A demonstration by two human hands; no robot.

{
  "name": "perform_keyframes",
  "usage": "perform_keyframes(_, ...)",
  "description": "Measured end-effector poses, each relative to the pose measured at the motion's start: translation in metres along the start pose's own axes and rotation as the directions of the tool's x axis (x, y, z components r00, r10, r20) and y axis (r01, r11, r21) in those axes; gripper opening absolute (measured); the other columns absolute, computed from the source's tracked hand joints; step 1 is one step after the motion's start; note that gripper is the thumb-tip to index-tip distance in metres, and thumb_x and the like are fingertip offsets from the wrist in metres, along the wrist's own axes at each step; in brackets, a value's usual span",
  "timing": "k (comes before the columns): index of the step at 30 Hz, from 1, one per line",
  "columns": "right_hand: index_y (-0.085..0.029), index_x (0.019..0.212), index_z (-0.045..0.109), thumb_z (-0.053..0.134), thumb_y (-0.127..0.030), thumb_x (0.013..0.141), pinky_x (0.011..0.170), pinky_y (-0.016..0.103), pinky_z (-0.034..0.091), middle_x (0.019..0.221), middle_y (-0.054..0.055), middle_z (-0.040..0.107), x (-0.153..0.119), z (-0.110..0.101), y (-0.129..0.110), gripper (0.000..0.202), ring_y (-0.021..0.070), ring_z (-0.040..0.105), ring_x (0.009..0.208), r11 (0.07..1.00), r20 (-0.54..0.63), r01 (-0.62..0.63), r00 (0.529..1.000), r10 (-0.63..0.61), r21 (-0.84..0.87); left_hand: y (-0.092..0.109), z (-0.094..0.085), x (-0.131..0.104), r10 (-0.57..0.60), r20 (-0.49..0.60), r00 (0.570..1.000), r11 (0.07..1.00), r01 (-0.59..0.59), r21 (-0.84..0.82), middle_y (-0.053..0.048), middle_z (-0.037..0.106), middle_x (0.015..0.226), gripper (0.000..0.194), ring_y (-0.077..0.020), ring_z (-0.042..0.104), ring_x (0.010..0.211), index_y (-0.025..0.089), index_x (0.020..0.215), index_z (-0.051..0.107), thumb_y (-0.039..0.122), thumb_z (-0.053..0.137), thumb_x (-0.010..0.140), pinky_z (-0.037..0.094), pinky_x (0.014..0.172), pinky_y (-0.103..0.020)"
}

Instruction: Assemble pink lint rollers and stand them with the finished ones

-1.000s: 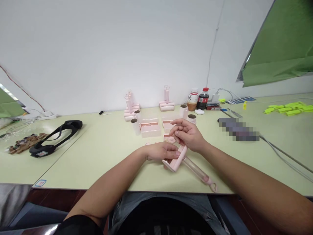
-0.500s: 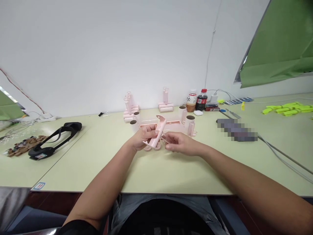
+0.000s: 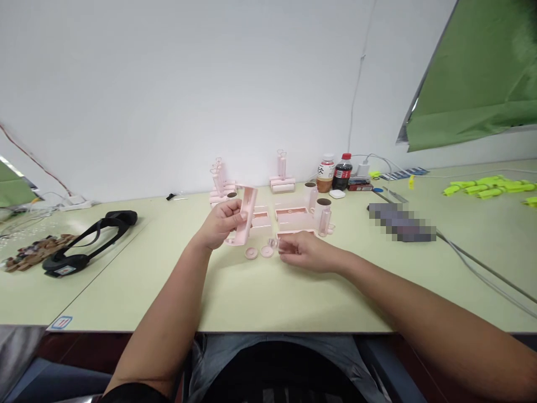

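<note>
My left hand (image 3: 222, 223) grips a long pink trough-shaped part (image 3: 245, 217), raised and tilted over the table. To its right, my right hand (image 3: 304, 251) is closed round a small clear pinkish piece (image 3: 274, 243), mostly hidden by the fingers. Between the hands, two round pink discs (image 3: 251, 253) lie on the table. Behind the hands are shallow pink trays (image 3: 292, 212). Two pale rolls with dark open tops (image 3: 322, 208) stand by the trays, a clear pink tube (image 3: 325, 223) in front of them.
Pink assembled pieces (image 3: 282, 184) stand near the wall. Behind right are two bottles (image 3: 342, 172) and a white case (image 3: 337, 193). A black headset (image 3: 90, 240) and brown pieces (image 3: 37, 252) lie left. A blurred dark object (image 3: 401, 223), cables and yellow-green items (image 3: 489, 186) are right.
My left hand has moved left with the trough-shaped part, which is now more upright and apart from my right hand. The discs and trays show more fully. The view has shifted slightly.
</note>
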State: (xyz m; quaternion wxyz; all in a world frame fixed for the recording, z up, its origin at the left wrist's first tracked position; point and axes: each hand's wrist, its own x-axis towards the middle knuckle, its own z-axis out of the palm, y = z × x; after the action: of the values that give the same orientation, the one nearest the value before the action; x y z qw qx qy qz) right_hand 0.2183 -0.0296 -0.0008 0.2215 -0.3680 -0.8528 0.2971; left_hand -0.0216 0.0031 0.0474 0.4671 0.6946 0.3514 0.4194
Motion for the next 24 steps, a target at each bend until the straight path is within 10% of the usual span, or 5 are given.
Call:
perform_keyframes(6, -0.016, 0.088, 0.062, 0.053, -0.013, 0.079, 0.075, 0.032, 0.046, 0.093, 0.010, 0.068, 0.003, 0.036, -0.023, 0.013, 0.0212, 0.060, 0.085, 0.918, 0.119, 0.285, 0.958, -0.261, -0.277, -0.005, 0.002, 0.001, 0.005, 0.015, 1.000, 0.590, -0.015, 0.808, -0.001, 0.061, 0.066, 0.024, -0.0138, 0.053, 0.057, 0.019, 0.075, 0.062, 0.035, 0.049, 0.086, 0.032, 0.053, -0.026)
perform_keyframes(12, -0.011, 0.093, 0.065, 0.053, -0.016, 0.082, 0.095, 0.043, 0.042, 0.116, 0.020, 0.062, 0.022, 0.071, -0.024, 0.017, 0.0313, 0.052, 0.115, 0.815, 0.123, 0.326, 0.944, -0.306, -0.479, -0.035, 0.009, 0.010, -0.029, 0.234, 0.972, 0.155, -0.227, 0.962, -0.008, 0.064, 0.080, 0.026, -0.0196, 0.058, 0.072, 0.018, 0.074, 0.064, 0.026, 0.045, 0.090, 0.029, 0.054, -0.028)
perform_keyframes(24, -0.008, 0.096, 0.064, 0.050, -0.023, 0.085, 0.084, 0.039, 0.047, 0.100, 0.020, 0.066, 0.032, 0.077, -0.033, 0.024, 0.0294, 0.060, 0.095, 0.833, 0.163, 0.232, 0.971, -0.172, -0.501, -0.063, 0.013, 0.023, -0.062, 0.381, 0.923, 0.173, -0.366, 0.914, -0.008, 0.062, 0.078, 0.024, -0.0184, 0.057, 0.066, 0.016, 0.074, 0.066, 0.021, 0.047, 0.087, 0.030, 0.054, -0.029)
